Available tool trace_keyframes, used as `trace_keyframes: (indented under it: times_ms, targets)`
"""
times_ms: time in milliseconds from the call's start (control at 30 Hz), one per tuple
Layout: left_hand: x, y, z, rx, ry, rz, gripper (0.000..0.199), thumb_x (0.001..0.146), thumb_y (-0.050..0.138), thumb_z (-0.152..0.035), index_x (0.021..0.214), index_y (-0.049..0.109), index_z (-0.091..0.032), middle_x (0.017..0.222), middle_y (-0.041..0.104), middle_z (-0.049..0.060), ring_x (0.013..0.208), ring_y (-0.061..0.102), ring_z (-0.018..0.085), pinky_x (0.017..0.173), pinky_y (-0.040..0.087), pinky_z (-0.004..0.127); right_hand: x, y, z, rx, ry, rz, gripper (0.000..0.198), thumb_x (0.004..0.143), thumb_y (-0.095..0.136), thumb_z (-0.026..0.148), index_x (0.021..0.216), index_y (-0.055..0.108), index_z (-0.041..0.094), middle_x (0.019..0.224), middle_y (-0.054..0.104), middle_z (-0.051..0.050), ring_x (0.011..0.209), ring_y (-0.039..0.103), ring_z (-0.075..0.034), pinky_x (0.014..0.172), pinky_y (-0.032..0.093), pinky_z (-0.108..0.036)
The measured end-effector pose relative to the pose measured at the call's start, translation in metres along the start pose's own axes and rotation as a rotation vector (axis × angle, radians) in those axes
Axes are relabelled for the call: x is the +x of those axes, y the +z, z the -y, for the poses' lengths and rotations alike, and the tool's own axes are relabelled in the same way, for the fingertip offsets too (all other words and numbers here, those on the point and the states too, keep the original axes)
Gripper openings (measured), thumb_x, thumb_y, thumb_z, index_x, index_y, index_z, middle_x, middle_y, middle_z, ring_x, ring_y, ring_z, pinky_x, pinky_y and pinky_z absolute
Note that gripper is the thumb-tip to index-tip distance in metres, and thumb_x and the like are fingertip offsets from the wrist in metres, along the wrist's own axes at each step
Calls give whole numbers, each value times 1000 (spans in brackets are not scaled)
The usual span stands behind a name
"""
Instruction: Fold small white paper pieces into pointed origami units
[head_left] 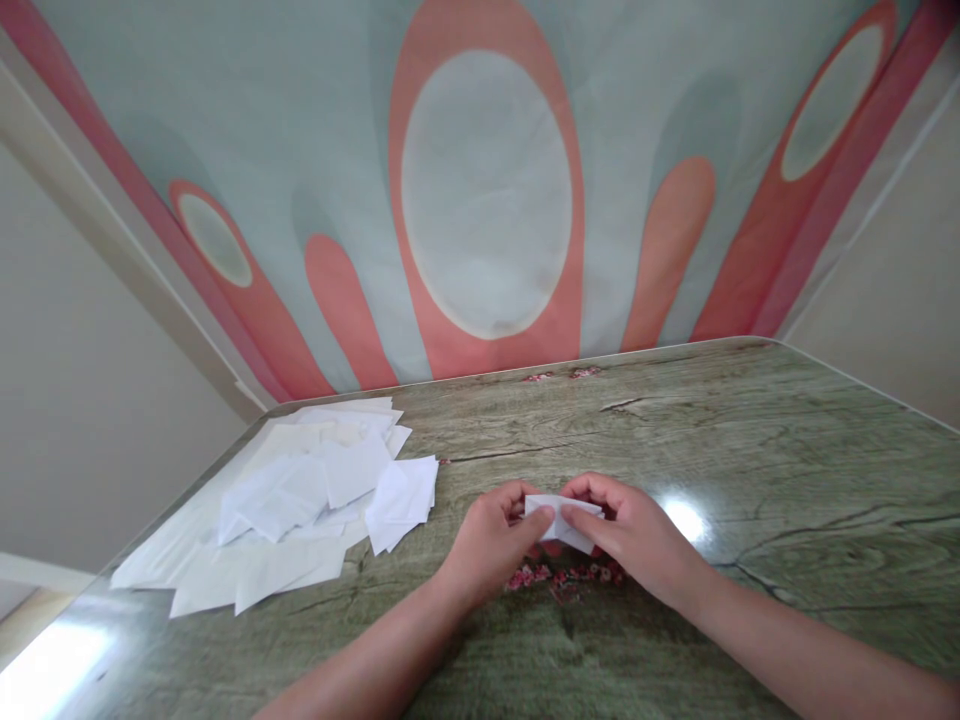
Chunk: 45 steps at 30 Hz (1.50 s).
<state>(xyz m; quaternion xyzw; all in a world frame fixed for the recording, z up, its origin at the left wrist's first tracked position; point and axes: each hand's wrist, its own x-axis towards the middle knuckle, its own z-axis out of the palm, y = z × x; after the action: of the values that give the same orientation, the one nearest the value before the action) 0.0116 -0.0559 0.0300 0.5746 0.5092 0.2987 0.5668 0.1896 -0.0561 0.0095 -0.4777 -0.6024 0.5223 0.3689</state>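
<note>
A small piece of folded white paper (pixel 564 503) is held just above the table in front of me. My left hand (pixel 491 535) pinches its left side, thumb on the near face and fingers behind. On the right side, my right hand (pixel 637 525) grips it the same way, so the two thumbs nearly meet at the middle. The fingertips behind the paper are partly hidden. To the left of my hands lies a small stack of folded white papers (pixel 405 500), beside a wide heap of larger white sheets (pixel 300 575).
The wood-patterned table (pixel 787 460) has printed pink flowers and a bright light reflection right of my hands. Several folded papers (pixel 289 495) lie on top of the sheet heap. Behind the table's far edge stands a grey wall covering (pixel 487 200) with coral shapes.
</note>
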Motion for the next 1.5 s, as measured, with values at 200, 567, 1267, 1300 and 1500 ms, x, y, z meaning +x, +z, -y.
trace_keyframes:
  times_ms: [200, 567, 1267, 1300, 1500]
  targets:
    - [-7, 4, 1, -92, 186, 20, 65, 69, 76, -25, 124, 40, -24, 108, 60, 7, 80, 64, 17, 65, 48, 25, 2, -1, -2, 179, 126, -52, 20, 82, 58, 39, 81, 55, 19, 64, 58, 4, 51, 50, -10, 44, 41, -20]
    - [-1, -10, 1, 63, 248, -15, 16, 83, 61, -32, 83, 62, -16, 74, 59, 2, 69, 55, 15, 65, 45, 25, 1, -6, 1, 248, 22, 92, 28, 89, 52, 43, 107, 52, 22, 70, 61, 2, 57, 58, -12, 45, 47, -21]
    - [0, -11, 4, -114, 263, 33, 54, 81, 66, -40, 126, 39, -29, 121, 48, 9, 91, 64, 20, 67, 50, 27, 1, -15, -1, -410, -448, -219, 10, 86, 60, 24, 87, 70, 24, 79, 71, 2, 70, 64, -14, 66, 45, -25]
    - [-1, -8, 4, -23, 265, -24, 49, 79, 68, -35, 121, 45, -27, 119, 50, 8, 89, 64, 18, 66, 48, 25, 0, -14, 0, -411, -431, -210, 10, 86, 60, 23, 87, 70, 24, 78, 72, 2, 68, 64, -13, 65, 45, -24]
    - [1, 0, 9, 50, 192, -52, 13, 85, 57, -24, 95, 51, -19, 74, 61, 0, 71, 62, 15, 64, 45, 24, -4, -7, 0, -358, -321, -86, 14, 86, 59, 26, 94, 70, 27, 69, 70, 5, 60, 63, -13, 60, 45, -23]
